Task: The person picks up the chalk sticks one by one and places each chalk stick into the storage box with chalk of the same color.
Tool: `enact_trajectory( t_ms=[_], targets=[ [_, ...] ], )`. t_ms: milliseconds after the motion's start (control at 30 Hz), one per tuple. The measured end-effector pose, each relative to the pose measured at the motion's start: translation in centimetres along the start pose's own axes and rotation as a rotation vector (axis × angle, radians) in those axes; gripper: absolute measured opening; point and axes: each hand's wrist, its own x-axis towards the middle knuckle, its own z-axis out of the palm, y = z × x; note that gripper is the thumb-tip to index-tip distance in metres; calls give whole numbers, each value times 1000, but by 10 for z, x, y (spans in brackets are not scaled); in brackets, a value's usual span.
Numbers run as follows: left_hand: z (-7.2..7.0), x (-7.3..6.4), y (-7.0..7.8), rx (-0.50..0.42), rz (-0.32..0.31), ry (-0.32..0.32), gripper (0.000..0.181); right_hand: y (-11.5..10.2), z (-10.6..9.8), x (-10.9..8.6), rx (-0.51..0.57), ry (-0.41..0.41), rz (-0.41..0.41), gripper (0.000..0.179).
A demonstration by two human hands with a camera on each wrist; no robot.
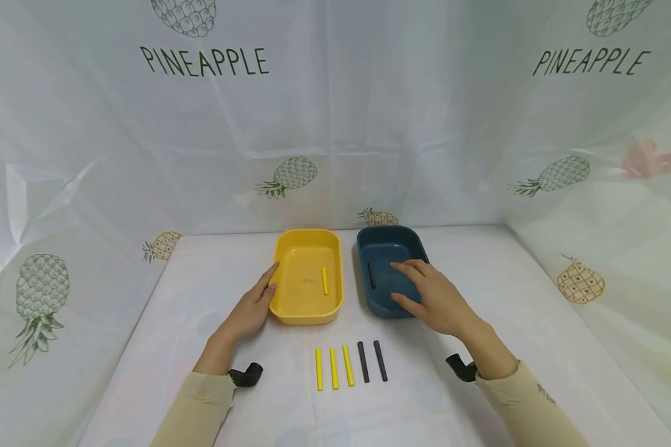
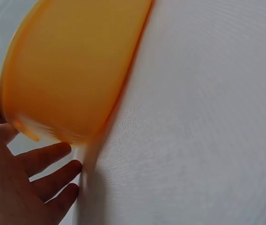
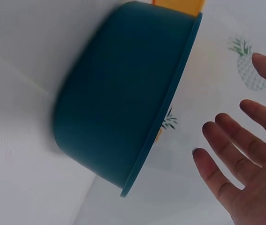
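My left hand grips the left rim of a yellow plastic bin. In the left wrist view, its other fingers extend loosely beside the bin's orange-looking outer wall. A short yellow stick lies inside this bin. Over the right part of a dark blue bin, my right hand hovers with spread fingers and nothing between them. The right wrist view shows those fingers apart from the blue wall. One black stick lies at the blue bin's left side.
In front of the bins, several sticks lie in a row on the white-covered table: yellow sticks on the left, two black sticks on the right. A white pineapple-print sheet rises behind and along both sides.
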Motion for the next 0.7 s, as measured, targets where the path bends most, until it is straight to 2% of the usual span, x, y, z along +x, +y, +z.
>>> enact_trajectory(
  t_ms=[367,700],
  targets=[
    [3,2,-4,-90,54,-22,54,-19,4,-7,-22,-13,-39,62],
    [6,1,-9,-96,35,3,53,-38,11,-9,-44,-48,-82,59]
  ],
)
